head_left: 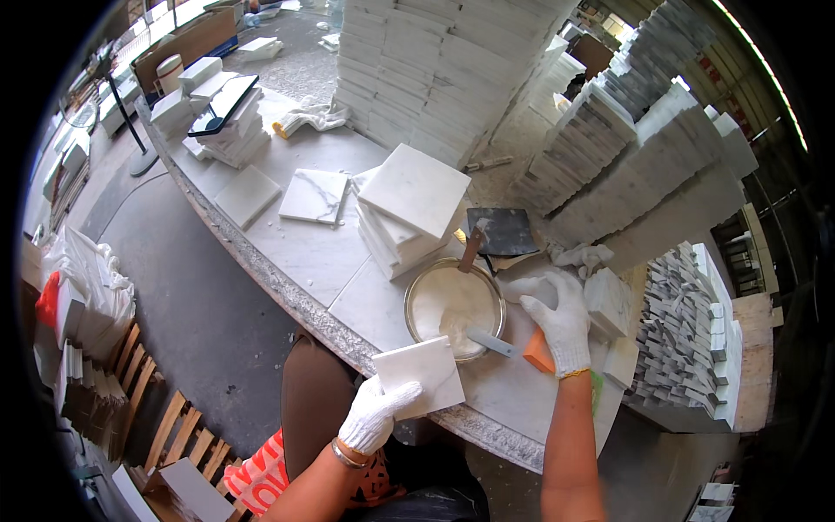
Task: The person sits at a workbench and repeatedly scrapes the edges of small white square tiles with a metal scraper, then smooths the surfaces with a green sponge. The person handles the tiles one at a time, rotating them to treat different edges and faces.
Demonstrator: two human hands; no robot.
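My left hand (376,414), in a white knit glove, grips a square white marble tile (422,374) by its lower edge, in front of the table edge. My right hand (561,320), also gloved, has its thumb and fingers apart, right of a round metal pan (407,306) of cream-coloured paste (448,300). Just below it lies a putty knife with an orange handle (539,351), its blade (491,342) resting over the pan's rim. A second scraper with a brown handle (472,245) leans on the pan's far rim.
A stack of white tiles (413,191) stands behind the pan, with single tiles (313,196) to its left. Beyond the pan lies a black sheet (503,231). Tile blocks (607,303) sit on the right. A phone (223,104) rests on tiles at the far left.
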